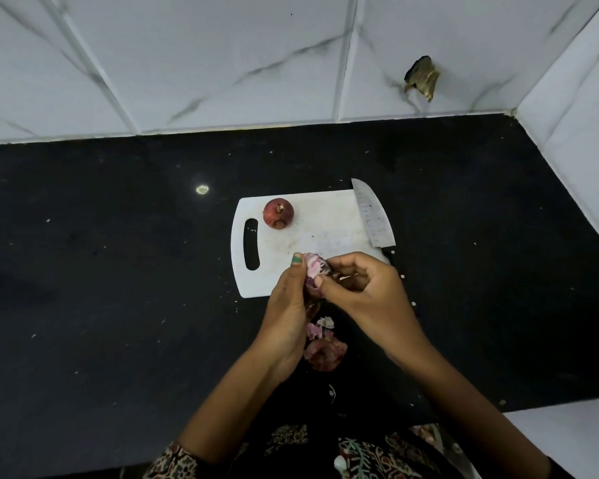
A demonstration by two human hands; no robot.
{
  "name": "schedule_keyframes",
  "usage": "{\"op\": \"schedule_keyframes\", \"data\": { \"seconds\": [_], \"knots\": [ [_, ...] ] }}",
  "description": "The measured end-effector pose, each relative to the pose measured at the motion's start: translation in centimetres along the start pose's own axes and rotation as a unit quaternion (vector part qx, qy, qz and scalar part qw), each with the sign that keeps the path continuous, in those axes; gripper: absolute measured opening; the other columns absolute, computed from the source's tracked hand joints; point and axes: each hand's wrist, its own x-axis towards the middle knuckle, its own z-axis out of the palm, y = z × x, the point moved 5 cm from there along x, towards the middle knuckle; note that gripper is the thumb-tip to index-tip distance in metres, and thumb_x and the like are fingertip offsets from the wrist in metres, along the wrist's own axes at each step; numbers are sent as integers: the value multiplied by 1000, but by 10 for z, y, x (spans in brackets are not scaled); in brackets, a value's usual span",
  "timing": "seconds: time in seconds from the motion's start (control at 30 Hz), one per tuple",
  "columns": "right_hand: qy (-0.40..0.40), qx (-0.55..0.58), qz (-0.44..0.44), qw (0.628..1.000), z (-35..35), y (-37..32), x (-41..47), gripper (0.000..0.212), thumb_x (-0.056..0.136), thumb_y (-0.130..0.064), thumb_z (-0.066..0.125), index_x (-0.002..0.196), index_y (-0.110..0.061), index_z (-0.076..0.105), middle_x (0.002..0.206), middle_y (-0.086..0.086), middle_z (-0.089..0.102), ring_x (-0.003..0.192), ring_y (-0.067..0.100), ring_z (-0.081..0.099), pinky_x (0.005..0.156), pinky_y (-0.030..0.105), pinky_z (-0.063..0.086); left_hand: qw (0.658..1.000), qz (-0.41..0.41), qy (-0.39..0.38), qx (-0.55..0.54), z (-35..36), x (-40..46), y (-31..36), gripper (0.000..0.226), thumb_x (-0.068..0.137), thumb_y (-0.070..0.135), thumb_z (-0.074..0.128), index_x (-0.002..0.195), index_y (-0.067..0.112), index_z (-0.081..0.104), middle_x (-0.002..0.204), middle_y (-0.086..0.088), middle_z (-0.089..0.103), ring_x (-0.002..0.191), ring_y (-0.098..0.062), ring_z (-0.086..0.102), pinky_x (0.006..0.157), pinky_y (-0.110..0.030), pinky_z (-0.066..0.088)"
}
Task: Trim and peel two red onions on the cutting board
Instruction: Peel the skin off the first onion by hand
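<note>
Spanning the whole view, a black speckled countertop (118,271) meets white marble-veined wall tiles (222,63), one chipped. One white cutting board (312,236) lies on it, bearing one unpeeled red onion (278,213) and one knife (372,216) along its right edge. Above the board's near edge, the left hand (287,305) grips a second, partly peeled onion (316,267) while the right hand (363,288) pinches its skin. Loose peels (324,347) lie below.
</note>
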Motion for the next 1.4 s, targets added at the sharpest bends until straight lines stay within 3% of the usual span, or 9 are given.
{"op": "schedule_keyframes", "data": {
  "seconds": [0.13, 0.3, 0.43, 0.5, 0.63, 1.0, 1.1, 1.23, 1.4],
  "knots": [
    [-3, 17, -1, 1000, -2, -1, 1, 15, 74, -11, 75, 84, -21, 71, 80, -4, 74, 76, 8, 70, 72, 24, 58, 1000, 6, 6, 16, -3, 1, -1, 71, 84, 60, 44, 122, 3, 60, 116, -15, 69, 113, -23, 65, 101, -35, 47],
    [30, 60, 16, 998, -7, 6, 1, 22, 82, 7, 61, 84, -13, 72, 83, 0, 74, 75, 16, 72, 71, 30, 59, 1000, 9, -3, 21, -2, 5, -2, 55, 93, 53, 35, 108, 9, 65, 101, -6, 75, 97, -12, 70, 82, -20, 51],
    [36, 96, 18, 995, -6, 4, -3, 5, 83, -14, 70, 85, -10, 69, 79, 4, 73, 73, 17, 72, 65, 27, 58, 999, 18, 21, 43, -2, 1, -2, 65, 85, 62, 41, 113, 6, 61, 109, -8, 72, 107, -18, 66, 94, -29, 48],
    [31, 77, 7, 997, -5, 2, -5, 19, 76, -24, 76, 87, -10, 69, 80, 2, 74, 75, 16, 72, 68, 29, 59, 998, 28, 13, 56, -2, -1, -1, 69, 81, 64, 43, 121, 11, 58, 115, -6, 70, 111, -15, 65, 99, -32, 46],
    [34, 67, 2, 997, -8, -1, -4, 17, 74, -13, 78, 89, -8, 72, 81, -1, 75, 77, 12, 72, 72, 26, 58, 997, 33, -25, 72, 0, -3, 1, 62, 76, 59, 49, 125, 20, 58, 119, 1, 68, 111, -10, 63, 96, -28, 46],
    [77, 69, 5, 995, -15, 5, -1, 12, 75, -2, 76, 74, -13, 72, 71, 1, 73, 67, 12, 70, 64, 20, 56, 999, 3, -33, 8, -3, 2, -4, 54, 84, 47, 53, 120, 7, 61, 104, -7, 74, 94, -13, 70, 73, -17, 54],
    [77, -37, 6, 996, -24, 18, 4, 13, 75, -1, 74, 74, -13, 72, 68, -3, 72, 64, 4, 67, 63, 15, 52, 999, -3, -52, -4, 0, 2, -5, 40, 94, 45, 44, 101, 10, 62, 70, 7, 71, 61, 0, 66, 55, -12, 49],
    [-48, -186, 54, 980, -22, 35, 6, 25, 86, 6, 58, 93, -12, 73, 87, -2, 73, 69, -7, 62, 68, 2, 45, 998, -6, -50, -26, 2, 2, -2, 33, 96, 42, 46, 96, 11, 58, 58, 8, 65, 49, -1, 61, 48, -14, 47],
    [20, -117, -113, 986, -20, 0, -3, 22, 88, -7, 64, 106, -17, 70, 101, -9, 69, 92, 1, 64, 77, 13, 51, 999, 15, -38, 32, 0, 1, 1, 55, 74, 59, 58, 105, 13, 60, 79, 5, 72, 70, -4, 68, 67, -18, 52]
  ]
}}
